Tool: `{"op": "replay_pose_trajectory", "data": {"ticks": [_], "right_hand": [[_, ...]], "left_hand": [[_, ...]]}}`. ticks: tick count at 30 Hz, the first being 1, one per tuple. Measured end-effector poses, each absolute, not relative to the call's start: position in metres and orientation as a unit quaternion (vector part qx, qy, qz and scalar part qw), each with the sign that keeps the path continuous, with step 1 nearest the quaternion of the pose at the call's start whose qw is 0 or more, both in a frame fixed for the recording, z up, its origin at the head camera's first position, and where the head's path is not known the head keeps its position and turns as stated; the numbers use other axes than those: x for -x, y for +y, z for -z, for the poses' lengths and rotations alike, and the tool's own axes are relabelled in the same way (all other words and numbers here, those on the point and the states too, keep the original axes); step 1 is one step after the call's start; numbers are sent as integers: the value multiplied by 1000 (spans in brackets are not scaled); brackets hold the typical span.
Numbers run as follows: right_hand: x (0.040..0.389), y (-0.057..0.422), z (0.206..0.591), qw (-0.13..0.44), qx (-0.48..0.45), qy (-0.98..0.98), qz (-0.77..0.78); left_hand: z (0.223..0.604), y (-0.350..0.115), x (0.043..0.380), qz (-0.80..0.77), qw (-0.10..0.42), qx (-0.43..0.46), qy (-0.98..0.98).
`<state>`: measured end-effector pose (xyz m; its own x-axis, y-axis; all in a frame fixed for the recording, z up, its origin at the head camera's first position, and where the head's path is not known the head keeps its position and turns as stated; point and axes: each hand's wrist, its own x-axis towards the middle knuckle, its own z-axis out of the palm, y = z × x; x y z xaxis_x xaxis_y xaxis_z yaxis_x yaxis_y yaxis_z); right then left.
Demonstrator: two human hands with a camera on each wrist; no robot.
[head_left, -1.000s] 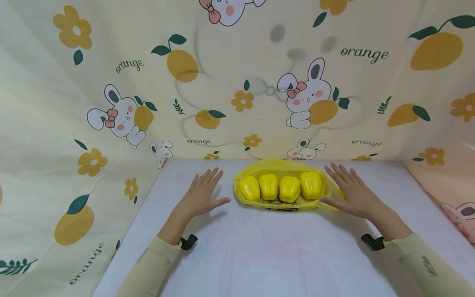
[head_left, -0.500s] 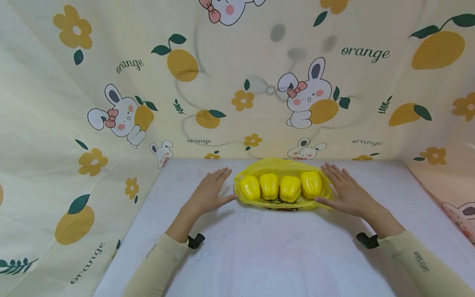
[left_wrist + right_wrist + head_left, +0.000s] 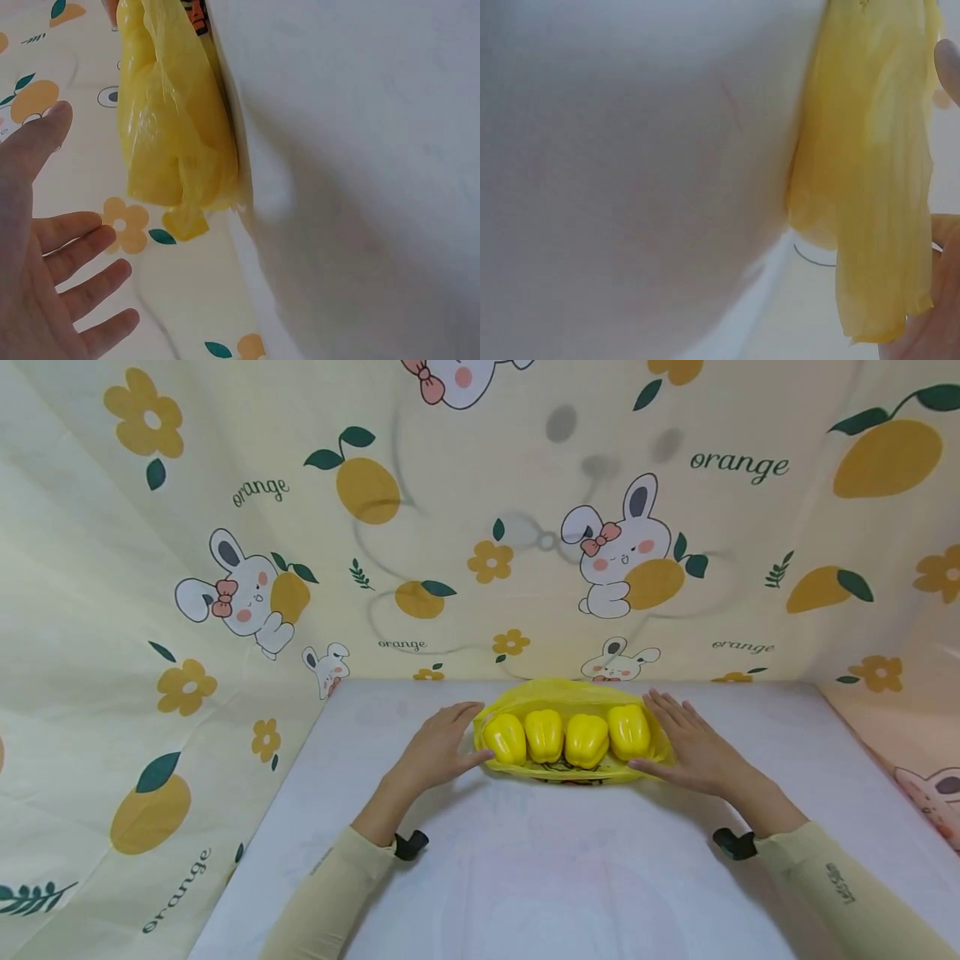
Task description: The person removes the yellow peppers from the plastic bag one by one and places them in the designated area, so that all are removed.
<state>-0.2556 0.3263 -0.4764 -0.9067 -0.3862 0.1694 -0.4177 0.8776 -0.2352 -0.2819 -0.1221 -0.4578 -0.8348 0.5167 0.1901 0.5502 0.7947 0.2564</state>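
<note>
A yellow plastic bag [image 3: 558, 693] lies on the table with its mouth spread open toward the head camera. Inside it, several yellow bell peppers [image 3: 544, 737] stand in a row. At the bag's left end is my left hand [image 3: 440, 747], fingers spread and relaxed; in the left wrist view this hand [image 3: 37, 292] is apart from the bag [image 3: 176, 120]. My right hand [image 3: 693, 747] stands at the other end, fingers straight, thumb over the bag's edge in the head view. The right wrist view shows the bag's loose flap [image 3: 881, 285] before that palm; contact cannot be told.
The white table [image 3: 540, 868] stretches in front of the bag. Behind and on both sides hangs a cream cloth [image 3: 465, 460] printed with rabbits, oranges and flowers. Black wrist cameras are strapped at both cuffs.
Both hands have come inward toward the bag, the left moving right to its end and the right moving slightly left. The bag and peppers stay in place.
</note>
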Motion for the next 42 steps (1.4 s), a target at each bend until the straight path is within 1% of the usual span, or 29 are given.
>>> {"op": "replay_pose_trajectory", "data": {"ticks": [7, 18, 30, 42], "right_hand": [[257, 322, 478, 51, -204, -967, -141], [257, 321, 477, 26, -200, -970, -133], [257, 322, 479, 32, -208, -968, -134], [258, 321, 479, 26, -206, -969, -135]], "left_hand": [[463, -113, 284, 154, 73, 301, -938], [462, -101, 282, 151, 60, 303, -939], [466, -95, 282, 137, 61, 304, -941], [469, -91, 285, 125, 73, 305, -941]]}}
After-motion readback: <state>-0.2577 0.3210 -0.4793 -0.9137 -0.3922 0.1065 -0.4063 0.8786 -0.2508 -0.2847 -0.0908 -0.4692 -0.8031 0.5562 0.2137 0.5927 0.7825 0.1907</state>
